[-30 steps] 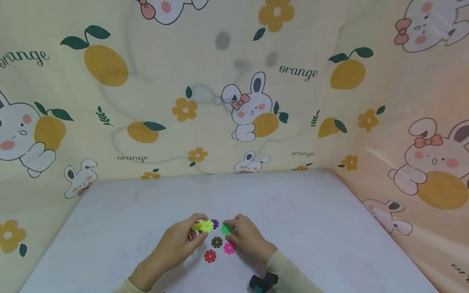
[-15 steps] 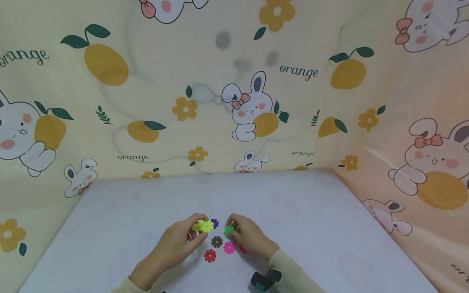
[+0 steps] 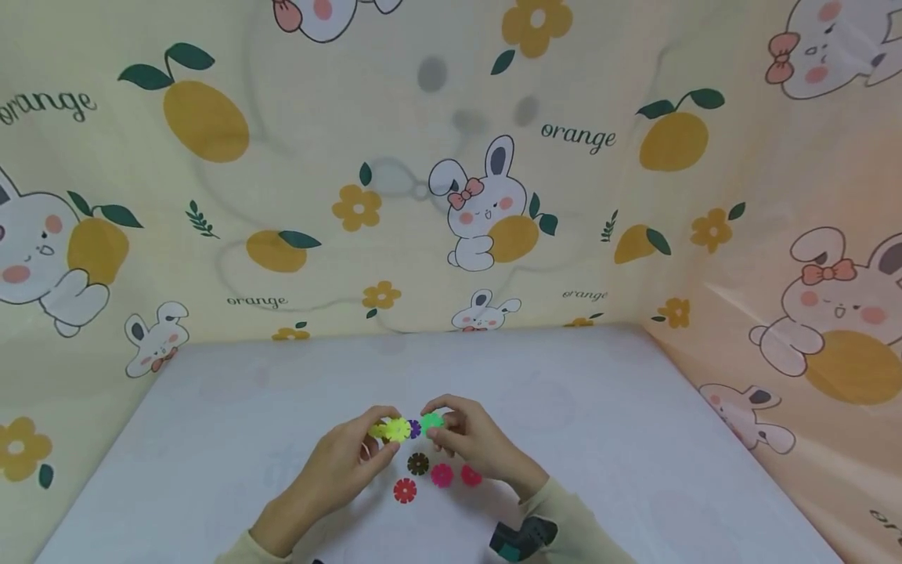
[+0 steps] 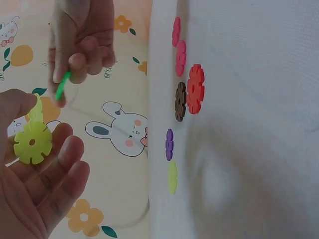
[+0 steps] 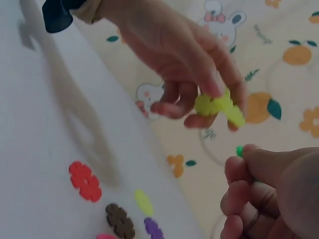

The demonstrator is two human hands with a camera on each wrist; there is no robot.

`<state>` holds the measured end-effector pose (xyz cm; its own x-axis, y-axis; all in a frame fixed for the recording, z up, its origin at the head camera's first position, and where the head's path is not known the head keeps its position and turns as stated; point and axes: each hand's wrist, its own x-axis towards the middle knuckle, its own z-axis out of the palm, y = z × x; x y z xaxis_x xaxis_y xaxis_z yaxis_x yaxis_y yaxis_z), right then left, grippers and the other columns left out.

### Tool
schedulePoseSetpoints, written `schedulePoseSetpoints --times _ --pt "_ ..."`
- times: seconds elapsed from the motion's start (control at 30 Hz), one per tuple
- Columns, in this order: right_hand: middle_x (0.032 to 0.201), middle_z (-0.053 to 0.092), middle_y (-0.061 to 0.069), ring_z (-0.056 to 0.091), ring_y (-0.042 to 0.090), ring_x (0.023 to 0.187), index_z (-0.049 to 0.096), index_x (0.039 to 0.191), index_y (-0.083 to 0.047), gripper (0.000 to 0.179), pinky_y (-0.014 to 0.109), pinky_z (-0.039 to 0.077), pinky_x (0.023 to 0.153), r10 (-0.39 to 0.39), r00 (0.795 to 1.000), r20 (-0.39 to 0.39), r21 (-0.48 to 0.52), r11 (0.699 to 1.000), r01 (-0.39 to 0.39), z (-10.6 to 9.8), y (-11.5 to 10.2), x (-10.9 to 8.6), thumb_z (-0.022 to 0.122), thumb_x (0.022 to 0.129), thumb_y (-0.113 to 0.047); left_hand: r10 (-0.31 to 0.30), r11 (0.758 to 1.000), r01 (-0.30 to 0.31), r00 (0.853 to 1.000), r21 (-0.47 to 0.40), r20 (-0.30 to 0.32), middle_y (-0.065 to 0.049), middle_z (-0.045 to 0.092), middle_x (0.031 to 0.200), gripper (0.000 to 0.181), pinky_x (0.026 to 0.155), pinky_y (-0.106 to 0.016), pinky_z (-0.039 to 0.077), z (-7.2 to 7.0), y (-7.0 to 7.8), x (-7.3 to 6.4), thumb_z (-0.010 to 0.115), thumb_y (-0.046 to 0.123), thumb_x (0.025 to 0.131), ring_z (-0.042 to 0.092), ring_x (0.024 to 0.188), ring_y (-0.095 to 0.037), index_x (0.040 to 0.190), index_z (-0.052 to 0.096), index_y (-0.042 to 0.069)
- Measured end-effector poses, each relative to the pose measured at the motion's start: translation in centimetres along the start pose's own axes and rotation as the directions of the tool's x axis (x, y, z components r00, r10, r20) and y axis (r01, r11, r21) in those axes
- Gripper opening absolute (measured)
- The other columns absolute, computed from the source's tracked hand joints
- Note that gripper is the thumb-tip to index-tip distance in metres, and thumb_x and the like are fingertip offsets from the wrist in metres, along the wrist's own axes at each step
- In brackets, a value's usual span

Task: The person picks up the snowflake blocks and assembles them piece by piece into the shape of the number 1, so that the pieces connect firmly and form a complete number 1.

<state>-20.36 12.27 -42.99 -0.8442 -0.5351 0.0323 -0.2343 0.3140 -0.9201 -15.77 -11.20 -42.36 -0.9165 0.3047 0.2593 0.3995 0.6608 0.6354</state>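
Disc of green notched plastic (image 3: 432, 424), pinched by the right hand (image 3: 475, 440) above the white table (image 3: 606, 439), sits just right of, yet apart from, the joined yellow flower-shaped plastic discs (image 3: 398, 430) the left hand (image 3: 345, 462) pinches.

"orange" (image 3: 579, 136) — repeated across patterned backdrop (image 3: 380, 110)

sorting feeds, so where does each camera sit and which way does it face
Head: on the head, facing forward and down at white table and rabbit-print backdrop; left hand, right hand and sleeves show.
Left wrist: on that wrist, facing held yellow snowflake discs; left hand lower left, right hand above.
Right wrist: on that wrist, facing left hand and green snowflake disc; right hand lower right.
Both wrist views share the hands, red snowflake disc, brown snowflake disc and purple snowflake disc.
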Motion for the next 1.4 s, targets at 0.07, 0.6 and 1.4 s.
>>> schedulePoseSetpoints --times 0.07,0.6,1.4 --pt "0.080 0.062 0.027 0.054 0.009 0.064 0.062 0.128 -0.008 0.028 0.028 0.052 0.065 -0.012 1.000 -0.007 0.012 1.000 0.012 0.1 -0.4 -0.2 0.063 0.101 -0.013 -0.003 1.000 0.003 1.000 -0.026 -0.001 0.013 0.059 0.078 0.034 0.063 -0.017 0.049 0.0 -0.1 0.0 0.075 0.019 0.092 0.051 0.068 0.002 0.124 0.064 0.020" --pt "0.091 0.071 0.020 0.063 0.014 0.072 0.064 0.135 -0.017 0.035 0.028 0.054 0.067 -0.095 0.994 -0.056 -0.093 0.992 0.090 0.9 -2.2 -1.0 0.063 0.100 -0.011 -0.025 0.974 0.022 1.000 -0.224 -0.009 0.002 0.071 0.093 0.029 0.063 -0.018 0.051 -0.3 0.2 0.2 0.076 0.021 0.091 0.054 0.069 0.000 0.117 0.069 0.011" --pt "0.101 0.074 0.010 0.057 0.011 0.065 0.067 0.132 -0.014 0.037 0.018 0.052 0.060 -0.280 0.954 -0.105 -0.223 0.942 0.252 2.1 -2.3 -1.4 0.064 0.097 -0.002 -0.004 0.946 0.017 0.999 -0.325 0.041 -0.007 0.076 0.110 0.030 0.073 -0.021 0.057 -0.5 0.0 0.1 0.075 0.018 0.092 0.067 0.084 -0.007 0.119 0.072 0.006"
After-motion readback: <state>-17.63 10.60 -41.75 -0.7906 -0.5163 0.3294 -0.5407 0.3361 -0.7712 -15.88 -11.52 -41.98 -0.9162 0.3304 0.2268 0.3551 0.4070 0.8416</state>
